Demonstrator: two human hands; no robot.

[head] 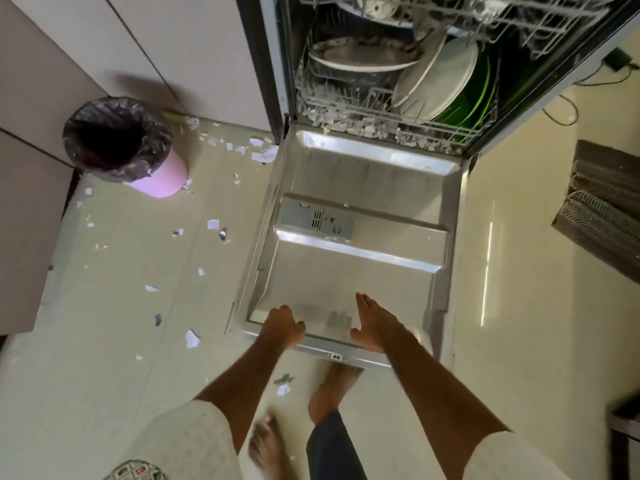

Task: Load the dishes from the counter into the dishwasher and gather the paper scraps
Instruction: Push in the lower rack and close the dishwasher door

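The dishwasher door (360,271) lies open and flat in front of me. My left hand (282,325) rests on its near edge with the fingers bent down onto the steel. My right hand (375,323) lies flat on the same edge, fingers straight and thumb spread. Neither hand holds anything. The lower rack (346,98) holds white plates (436,77), a green plate (464,112) and a wide dish (360,55). Torn paper scraps (367,128) lie along the rack's front, and more paper scraps (213,224) are strewn over the floor to the left.
A pink bin (121,140) with a dark liner stands on the floor at the left, beside beige cabinet fronts (52,81). A grey mat (602,209) lies at the right. A cable (568,109) runs over the floor beside the dishwasher. My bare feet (329,389) stand just under the door's edge.
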